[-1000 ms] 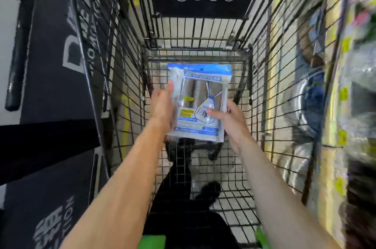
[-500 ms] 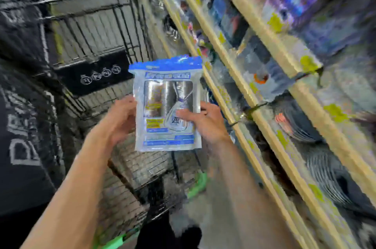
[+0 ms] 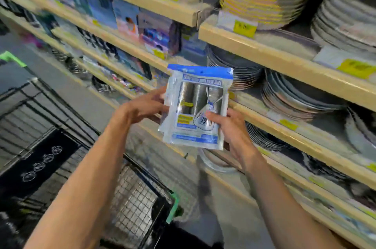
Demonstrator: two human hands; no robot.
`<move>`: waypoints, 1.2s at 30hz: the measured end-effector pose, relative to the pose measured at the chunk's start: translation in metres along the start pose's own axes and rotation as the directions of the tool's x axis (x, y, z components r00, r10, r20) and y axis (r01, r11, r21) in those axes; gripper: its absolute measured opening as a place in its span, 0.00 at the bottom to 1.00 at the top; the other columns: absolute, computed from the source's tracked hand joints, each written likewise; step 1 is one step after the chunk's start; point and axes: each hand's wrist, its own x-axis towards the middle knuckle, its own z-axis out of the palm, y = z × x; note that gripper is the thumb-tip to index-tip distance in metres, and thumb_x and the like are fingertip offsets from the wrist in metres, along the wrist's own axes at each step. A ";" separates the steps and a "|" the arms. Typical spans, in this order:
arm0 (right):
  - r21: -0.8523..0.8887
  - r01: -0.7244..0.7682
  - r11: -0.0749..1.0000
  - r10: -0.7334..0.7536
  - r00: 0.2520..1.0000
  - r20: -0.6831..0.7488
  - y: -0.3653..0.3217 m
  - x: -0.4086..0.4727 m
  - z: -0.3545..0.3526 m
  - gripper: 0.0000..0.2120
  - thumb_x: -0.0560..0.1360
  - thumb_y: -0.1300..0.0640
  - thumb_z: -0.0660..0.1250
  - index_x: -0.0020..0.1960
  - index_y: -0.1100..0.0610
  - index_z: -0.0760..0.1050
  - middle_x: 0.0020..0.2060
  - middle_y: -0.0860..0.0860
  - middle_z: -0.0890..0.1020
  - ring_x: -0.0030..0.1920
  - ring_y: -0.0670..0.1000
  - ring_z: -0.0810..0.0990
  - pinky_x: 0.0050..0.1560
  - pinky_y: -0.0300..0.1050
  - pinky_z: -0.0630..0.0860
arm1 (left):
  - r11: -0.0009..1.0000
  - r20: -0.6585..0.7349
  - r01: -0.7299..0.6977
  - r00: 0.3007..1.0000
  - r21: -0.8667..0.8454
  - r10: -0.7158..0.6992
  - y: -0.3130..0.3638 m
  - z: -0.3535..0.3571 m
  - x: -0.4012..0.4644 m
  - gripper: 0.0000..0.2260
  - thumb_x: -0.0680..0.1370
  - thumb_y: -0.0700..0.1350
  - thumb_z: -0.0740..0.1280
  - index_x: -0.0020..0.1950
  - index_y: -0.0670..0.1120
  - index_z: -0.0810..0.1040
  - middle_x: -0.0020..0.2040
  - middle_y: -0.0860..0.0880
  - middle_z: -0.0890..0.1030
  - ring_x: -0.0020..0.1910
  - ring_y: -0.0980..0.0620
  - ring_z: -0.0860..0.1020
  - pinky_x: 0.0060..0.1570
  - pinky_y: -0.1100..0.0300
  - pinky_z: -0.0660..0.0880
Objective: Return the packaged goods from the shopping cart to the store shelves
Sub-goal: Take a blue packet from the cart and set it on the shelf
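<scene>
A clear plastic package with a blue header and grey rolls inside [image 3: 196, 106] is held upright in front of the store shelves [image 3: 284, 59]. My left hand [image 3: 142, 104] grips its left edge. My right hand [image 3: 227, 126] holds its lower right corner, thumb on the front. The package hangs level with the middle shelves, in front of stacked plates. The black wire shopping cart [image 3: 130, 204] is at the lower left, below my left forearm.
Wooden shelves run diagonally from upper left to lower right with yellow price tags [image 3: 244, 28]. Stacks of grey plates and bowls [image 3: 295, 94] fill the right side. Boxed and bagged goods [image 3: 154, 33] stand further left. The grey aisle floor [image 3: 85, 102] lies between cart and shelves.
The view has swung from the cart interior to the shelves. Both hands lifted the package out of the cart and carried it right, up to shelf height.
</scene>
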 end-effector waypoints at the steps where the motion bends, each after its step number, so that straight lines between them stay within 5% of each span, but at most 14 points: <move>1: -0.026 0.028 0.999 -0.028 0.999 -0.017 -0.004 0.006 0.001 0.07 0.69 0.60 0.77 0.48 0.58 0.85 0.43 0.54 0.88 0.46 0.55 0.87 0.54 0.58 0.82 | 0.999 0.042 -0.012 0.999 0.029 0.010 0.004 -0.010 0.009 0.31 0.71 0.30 0.69 0.63 0.62 0.75 0.51 0.47 0.86 0.48 0.47 0.83 0.47 0.46 0.80; 4: -0.068 0.084 0.994 -0.087 0.995 -0.048 -0.015 0.021 0.015 0.08 0.70 0.58 0.77 0.49 0.55 0.84 0.43 0.50 0.88 0.48 0.52 0.87 0.55 0.53 0.82 | 0.995 0.055 -0.088 0.995 0.053 0.086 0.016 -0.034 0.034 0.35 0.64 0.32 0.68 0.65 0.59 0.73 0.51 0.43 0.84 0.48 0.44 0.82 0.44 0.48 0.79; 9: -0.055 0.128 0.990 -0.136 0.974 -0.180 -0.027 0.055 0.060 0.06 0.69 0.61 0.77 0.44 0.53 0.84 0.39 0.48 0.88 0.42 0.50 0.87 0.47 0.49 0.83 | 0.982 0.046 -0.187 0.981 -0.030 0.188 0.028 -0.084 0.085 0.35 0.69 0.25 0.64 0.68 0.57 0.71 0.43 0.49 0.85 0.39 0.53 0.82 0.37 0.60 0.75; 12: -0.080 0.146 0.986 -0.162 0.950 -0.269 -0.026 0.068 0.077 0.07 0.68 0.59 0.78 0.44 0.59 0.84 0.42 0.56 0.87 0.44 0.58 0.87 0.48 0.54 0.83 | 0.965 0.019 -0.253 0.967 -0.071 0.255 0.032 -0.108 0.118 0.30 0.68 0.34 0.71 0.66 0.55 0.72 0.48 0.44 0.84 0.45 0.46 0.79 0.44 0.53 0.71; 16: -0.042 0.110 0.993 -0.118 0.928 -0.353 -0.015 0.078 0.089 0.11 0.70 0.61 0.76 0.41 0.68 0.79 0.34 0.59 0.83 0.33 0.51 0.79 0.32 0.39 0.75 | 0.939 -0.063 -0.308 0.951 -0.151 0.301 0.043 -0.118 0.159 0.32 0.76 0.32 0.70 0.77 0.47 0.62 0.50 0.48 0.84 0.40 0.57 0.82 0.38 0.67 0.77; 19: 0.003 0.090 0.996 -0.084 0.939 -0.335 -0.006 0.080 0.090 0.10 0.71 0.62 0.75 0.47 0.68 0.81 0.39 0.55 0.85 0.37 0.49 0.82 0.36 0.39 0.75 | 0.923 -0.126 -0.312 0.949 -0.227 0.290 0.048 -0.111 0.179 0.35 0.78 0.34 0.68 0.80 0.43 0.52 0.65 0.41 0.77 0.52 0.51 0.79 0.48 0.64 0.77; 25: 0.162 0.074 0.984 -0.016 0.943 -0.331 -0.008 0.086 0.102 0.09 0.73 0.62 0.73 0.53 0.62 0.83 0.47 0.56 0.87 0.46 0.51 0.86 0.40 0.39 0.79 | 0.846 -0.271 -0.403 0.908 -0.349 0.321 0.039 -0.099 0.193 0.29 0.79 0.33 0.66 0.76 0.38 0.55 0.49 0.48 0.80 0.46 0.57 0.79 0.50 0.66 0.77; 29: 0.193 0.065 0.979 0.006 0.938 -0.347 -0.006 0.091 0.103 0.09 0.73 0.61 0.73 0.53 0.60 0.83 0.48 0.55 0.87 0.48 0.52 0.86 0.46 0.42 0.78 | 0.830 -0.340 -0.416 0.893 -0.372 0.295 0.050 -0.098 0.202 0.33 0.79 0.38 0.69 0.78 0.39 0.53 0.58 0.42 0.74 0.58 0.50 0.76 0.64 0.56 0.73; 32: 0.185 0.066 0.980 0.006 0.932 -0.362 -0.003 0.095 0.105 0.09 0.73 0.61 0.73 0.52 0.60 0.83 0.48 0.56 0.87 0.49 0.53 0.85 0.50 0.45 0.78 | 0.875 -0.400 -0.458 0.839 -0.156 0.368 0.045 -0.086 0.207 0.15 0.76 0.37 0.71 0.54 0.42 0.65 0.42 0.48 0.70 0.40 0.53 0.71 0.43 0.57 0.70; 36: 0.212 0.099 0.972 -0.015 0.930 -0.366 -0.009 0.099 0.102 0.11 0.73 0.64 0.72 0.55 0.63 0.82 0.46 0.56 0.88 0.44 0.51 0.87 0.40 0.37 0.79 | 0.793 -0.440 -0.406 0.672 0.455 0.596 0.035 -0.091 0.208 0.16 0.75 0.51 0.72 0.50 0.40 0.74 0.40 0.43 0.81 0.38 0.43 0.76 0.39 0.53 0.71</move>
